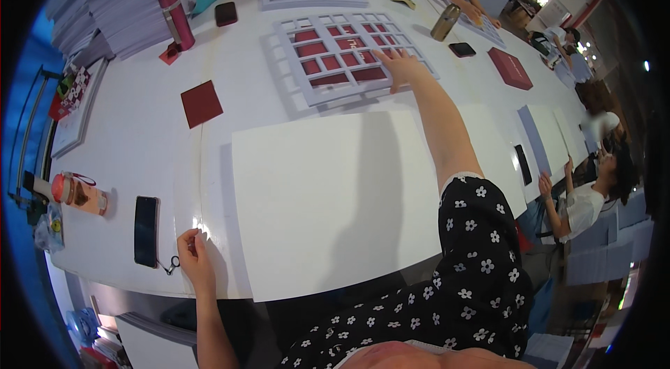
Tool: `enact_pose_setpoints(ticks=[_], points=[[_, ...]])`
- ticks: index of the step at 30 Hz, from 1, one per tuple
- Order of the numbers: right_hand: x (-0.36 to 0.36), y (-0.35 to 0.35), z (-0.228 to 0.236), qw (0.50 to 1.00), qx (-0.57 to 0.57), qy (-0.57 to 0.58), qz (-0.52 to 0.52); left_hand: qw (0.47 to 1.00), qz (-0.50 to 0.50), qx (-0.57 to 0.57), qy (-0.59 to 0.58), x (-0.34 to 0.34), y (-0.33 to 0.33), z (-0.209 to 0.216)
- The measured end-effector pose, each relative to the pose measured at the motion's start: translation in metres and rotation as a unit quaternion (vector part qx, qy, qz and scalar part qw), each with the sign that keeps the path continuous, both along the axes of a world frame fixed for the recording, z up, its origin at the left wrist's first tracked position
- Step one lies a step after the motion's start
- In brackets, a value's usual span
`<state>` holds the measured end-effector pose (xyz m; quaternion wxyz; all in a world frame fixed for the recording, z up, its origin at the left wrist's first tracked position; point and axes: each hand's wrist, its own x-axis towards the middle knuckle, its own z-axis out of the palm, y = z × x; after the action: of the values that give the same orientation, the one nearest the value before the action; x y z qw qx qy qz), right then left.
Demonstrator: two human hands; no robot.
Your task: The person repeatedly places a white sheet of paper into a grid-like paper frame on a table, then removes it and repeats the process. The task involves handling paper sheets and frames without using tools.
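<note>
A white lattice frame (305, 76) with many rectangular openings lies across the table ahead of me. Red panels (328, 62) show through its openings, and a shadow falls beside its left edge. My right hand (398, 68) reaches out to the frame's right part, fingers spread over the bars; the contact of each fingertip is hard to see. Closer in, a large white sheet or stack of sheets (307, 194) sits under my right arm's shadow. My left hand (196, 256) rests near the table's front edge, left of the sheet, its fingers loosely curled with nothing visible in them.
Near my left hand are a black phone (146, 231) with a ring strap and an orange-capped bottle (80, 194). A dark red square card (202, 104), a pink thermos (176, 19), a gold flask (445, 23) and a red box (509, 68) stand around. Co-workers sit along the far and right sides.
</note>
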<state>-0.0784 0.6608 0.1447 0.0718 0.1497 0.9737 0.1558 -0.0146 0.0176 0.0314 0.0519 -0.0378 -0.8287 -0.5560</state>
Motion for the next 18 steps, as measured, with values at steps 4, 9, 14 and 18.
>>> enact_pose_setpoints(ticks=[4,9,14,18], points=[[-0.004,0.008,0.002,0.995,-0.044,-0.094,-0.009,1.000,0.002,0.001,-0.003,0.002,0.004,0.006],[0.005,-0.010,0.014,0.993,-0.083,-0.078,0.008,1.000,-0.004,0.023,0.013,-0.001,0.002,0.000],[0.042,-0.067,0.056,0.994,-0.076,0.070,0.047,0.998,0.003,-0.005,0.057,-0.010,0.001,-0.013],[0.110,-0.135,0.090,0.984,-0.059,0.131,0.109,0.995,0.012,-0.037,0.089,-0.014,0.001,-0.019]])
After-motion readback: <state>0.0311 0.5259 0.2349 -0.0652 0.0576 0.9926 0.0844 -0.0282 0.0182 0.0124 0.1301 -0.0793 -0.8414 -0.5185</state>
